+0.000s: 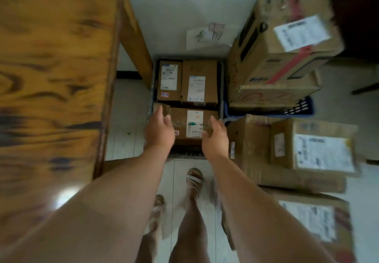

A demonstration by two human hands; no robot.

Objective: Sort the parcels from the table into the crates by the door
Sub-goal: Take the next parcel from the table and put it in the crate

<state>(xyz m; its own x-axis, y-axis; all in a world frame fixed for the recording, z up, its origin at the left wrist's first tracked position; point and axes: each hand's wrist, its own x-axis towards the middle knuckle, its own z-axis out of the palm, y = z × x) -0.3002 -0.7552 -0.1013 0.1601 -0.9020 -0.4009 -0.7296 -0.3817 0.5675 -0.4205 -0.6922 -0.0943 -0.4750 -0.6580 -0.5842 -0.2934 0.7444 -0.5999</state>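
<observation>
A dark crate (220,82) on the floor holds three brown cardboard parcels with white labels. Two lie side by side at the far end: a narrow parcel (169,80) and a wider parcel (200,83). The nearest parcel (191,126) lies across the crate's near end. My left hand (159,129) hovers over that parcel's left end, fingers apart. At its right end is my right hand (216,136), also with fingers spread. Neither hand grips it. A blue crate (297,109) to the right carries stacked large boxes (283,58).
The wooden table (55,78) fills the left side, its leg beside the dark crate. More labelled cardboard boxes (307,150) are piled on the floor at right. A paper note (207,36) hangs on the white wall. My sandalled feet stand on pale tiles below.
</observation>
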